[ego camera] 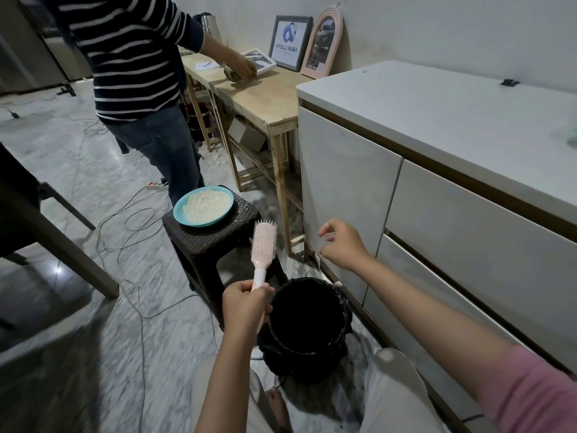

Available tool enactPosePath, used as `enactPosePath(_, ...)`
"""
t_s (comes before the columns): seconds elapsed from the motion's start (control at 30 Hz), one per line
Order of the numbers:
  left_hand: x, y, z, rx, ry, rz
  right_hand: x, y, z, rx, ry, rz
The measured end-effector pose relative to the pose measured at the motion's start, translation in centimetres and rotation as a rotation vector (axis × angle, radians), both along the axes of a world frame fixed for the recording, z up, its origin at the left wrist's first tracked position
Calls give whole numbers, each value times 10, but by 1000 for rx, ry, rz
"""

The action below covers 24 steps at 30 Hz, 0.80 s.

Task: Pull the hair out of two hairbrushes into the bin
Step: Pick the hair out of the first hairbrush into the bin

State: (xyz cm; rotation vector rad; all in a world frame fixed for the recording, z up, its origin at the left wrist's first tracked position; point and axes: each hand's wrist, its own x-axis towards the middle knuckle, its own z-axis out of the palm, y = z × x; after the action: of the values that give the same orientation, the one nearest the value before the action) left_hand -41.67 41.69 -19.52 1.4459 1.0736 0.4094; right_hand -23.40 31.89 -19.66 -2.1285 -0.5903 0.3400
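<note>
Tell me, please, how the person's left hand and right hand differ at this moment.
The left hand grips the pink hairbrush by its handle, upright beside the black bin; the right hand carries no brush. The left hand is low, near the bin's rim; the right hand is raised higher, in front of the white cabinet, fingers loosely curled. Both arms are bare at the forearm.

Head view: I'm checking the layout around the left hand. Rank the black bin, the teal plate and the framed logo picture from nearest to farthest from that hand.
Measured from the left hand, which grips the pink hairbrush:
1. Black bin, just to its right on the floor.
2. Teal plate, beyond it on the dark stool.
3. Framed logo picture, far back against the wall.
</note>
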Motion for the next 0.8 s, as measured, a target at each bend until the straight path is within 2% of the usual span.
enactPosePath(0.1, 5, -7, -3, 12, -1, -22, -10, 5, 7, 128, 91, 57)
enactPosePath(0.2, 10, -15, -7, 54, 2, -32, -23, 13, 13, 202, 354, 124)
enactPosePath(0.3, 11, -26, -11, 159, -8, -24, -34, 23, 14, 240, 472, 51)
enactPosePath(0.37, 9, -32, -11, 227, -12, -13, -37, 25, 15, 320, 511, -40)
enactPosePath(0.47, 5, -35, -7, 308, -14, -11, -37, 24, 17, 420, 672, -75)
enactPosePath(0.63, 7, -33, -6, 313, -36, -20, -38, 27, 15, 493, 650, -102)
enactPosePath(0.8, 9, -26, -7, 115, -93, -33, -38, 27, 10, 517, 578, -97)
